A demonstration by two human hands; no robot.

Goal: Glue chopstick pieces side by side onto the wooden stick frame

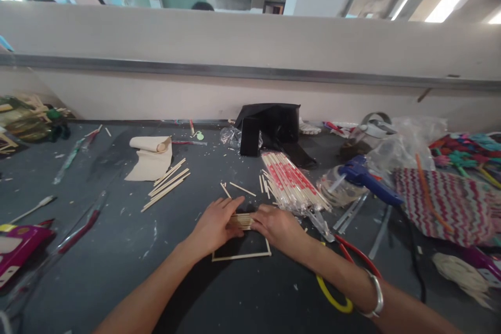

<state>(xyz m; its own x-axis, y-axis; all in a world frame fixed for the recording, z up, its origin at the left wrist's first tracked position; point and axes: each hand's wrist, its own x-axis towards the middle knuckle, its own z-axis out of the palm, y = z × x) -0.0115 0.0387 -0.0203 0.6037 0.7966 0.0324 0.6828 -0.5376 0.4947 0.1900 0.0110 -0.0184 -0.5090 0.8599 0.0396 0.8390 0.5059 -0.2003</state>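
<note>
1. My left hand (214,224) spreads thumb and fingers at the stick row (241,221), lower centre, probably steadying it.
2. My right hand (279,227) bunches fingers opposite, likely keeping it even; whether they pinch, I can't tell.

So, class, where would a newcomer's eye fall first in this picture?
Probably on the left hand and right hand, near the middle, at either end of a row of pale sticks. Next, perhaps the blue glue gun to their right, then the zigzag-patterned cloth beyond it, towards the right edge.
</note>
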